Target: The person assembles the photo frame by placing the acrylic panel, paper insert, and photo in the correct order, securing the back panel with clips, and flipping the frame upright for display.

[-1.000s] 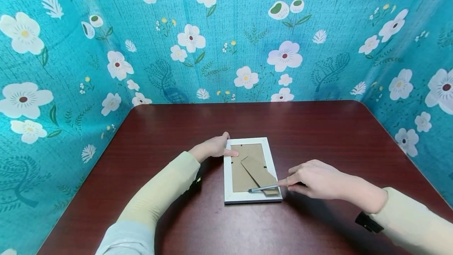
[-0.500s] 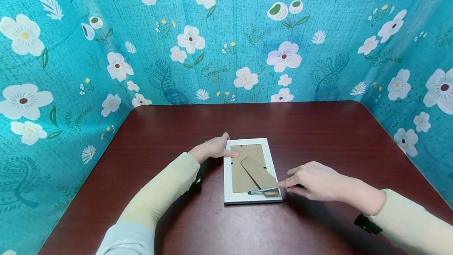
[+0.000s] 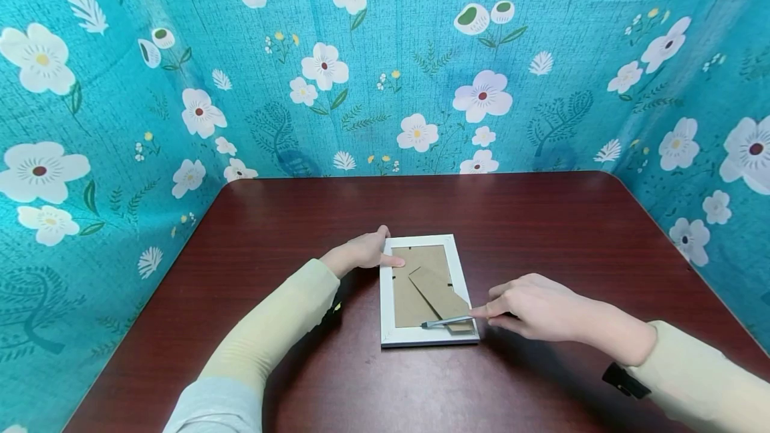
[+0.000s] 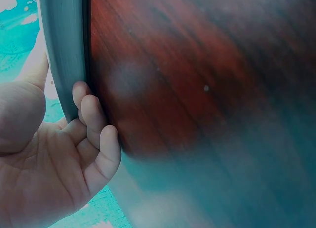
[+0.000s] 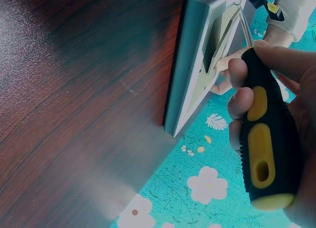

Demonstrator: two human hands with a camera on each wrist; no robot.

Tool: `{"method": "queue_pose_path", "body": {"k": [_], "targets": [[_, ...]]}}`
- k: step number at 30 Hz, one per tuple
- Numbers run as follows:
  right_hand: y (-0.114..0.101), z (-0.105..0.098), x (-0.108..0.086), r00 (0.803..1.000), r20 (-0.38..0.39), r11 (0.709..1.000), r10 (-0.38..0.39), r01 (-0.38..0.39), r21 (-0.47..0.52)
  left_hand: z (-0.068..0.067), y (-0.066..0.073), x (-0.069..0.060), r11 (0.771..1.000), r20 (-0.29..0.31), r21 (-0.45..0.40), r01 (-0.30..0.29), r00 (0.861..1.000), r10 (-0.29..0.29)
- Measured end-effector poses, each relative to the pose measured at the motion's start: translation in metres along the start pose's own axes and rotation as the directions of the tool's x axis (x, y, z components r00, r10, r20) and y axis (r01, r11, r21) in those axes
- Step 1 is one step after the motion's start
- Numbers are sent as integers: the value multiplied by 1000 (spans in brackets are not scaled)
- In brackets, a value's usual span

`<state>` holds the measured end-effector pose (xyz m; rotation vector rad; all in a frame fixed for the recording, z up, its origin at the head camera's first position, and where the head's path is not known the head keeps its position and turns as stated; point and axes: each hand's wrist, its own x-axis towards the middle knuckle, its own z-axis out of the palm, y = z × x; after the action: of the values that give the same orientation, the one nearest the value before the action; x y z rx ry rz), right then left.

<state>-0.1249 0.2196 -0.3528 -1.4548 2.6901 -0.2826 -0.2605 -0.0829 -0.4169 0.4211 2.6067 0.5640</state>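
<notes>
A white picture frame (image 3: 388,306) lies face down on the table, its brown backing board (image 3: 409,299) showing. The easel stand (image 3: 442,289) slants across the board. My left hand (image 3: 364,249) grips the frame's left side, thumb over the back; in the left wrist view its fingers (image 4: 109,146) curl against the outer edge. My right hand (image 3: 535,306) holds a screwdriver (image 5: 266,134) by its black and yellow handle. The metal shaft (image 3: 448,320) crosses over the stand's lower end, and the tip is at the lower inner edge of the frame, by the backing.
Small dark tabs (image 3: 450,284) sit along the inner edges of the frame. The dark red wooden table (image 3: 301,212) extends around it on all sides. A blue flowered cloth (image 3: 373,85) hangs behind the table and at both sides.
The screwdriver and right hand have shifted very slightly, the tip staying at the frame's lower inner edge. The left hand and the frame look nearly the same.
</notes>
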Motion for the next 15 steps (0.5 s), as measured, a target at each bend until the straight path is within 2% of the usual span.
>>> {"method": "queue_pose_path", "body": {"k": [15], "targets": [[2,-1,5,999,48,1000,7,-7,9,-2,3,-3,1000,9,-9,13,1000,-13]]}}
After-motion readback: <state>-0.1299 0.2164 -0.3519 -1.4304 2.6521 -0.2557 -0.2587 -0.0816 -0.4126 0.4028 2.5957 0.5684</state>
